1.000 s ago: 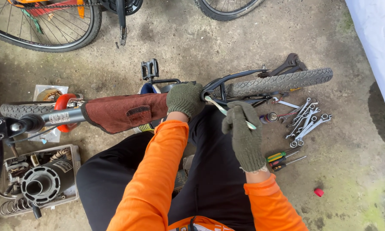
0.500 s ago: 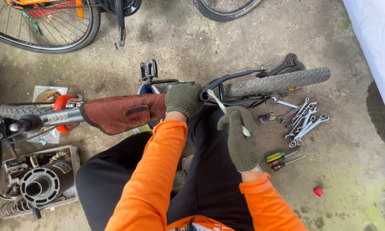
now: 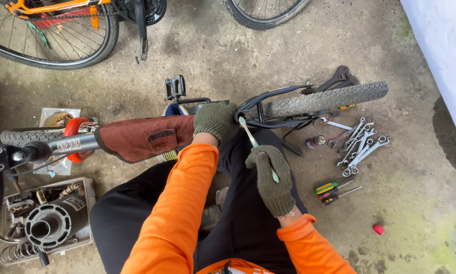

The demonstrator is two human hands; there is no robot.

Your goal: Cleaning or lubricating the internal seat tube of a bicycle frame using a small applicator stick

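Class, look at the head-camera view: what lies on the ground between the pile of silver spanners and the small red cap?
In the head view, two screwdrivers, one green-and-yellow-handled and one red-and-black, lie between the silver spanners and small red cap; otherwise bare concrete.

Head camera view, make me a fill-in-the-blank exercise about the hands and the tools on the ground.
1. Both hands wear knitted ____.
2. The right hand holds a slim pale tool; the left hand grips the small bike's ____ frame.
3. The wrenches lie on the person's ____ side.

Missing words: gloves; black; right
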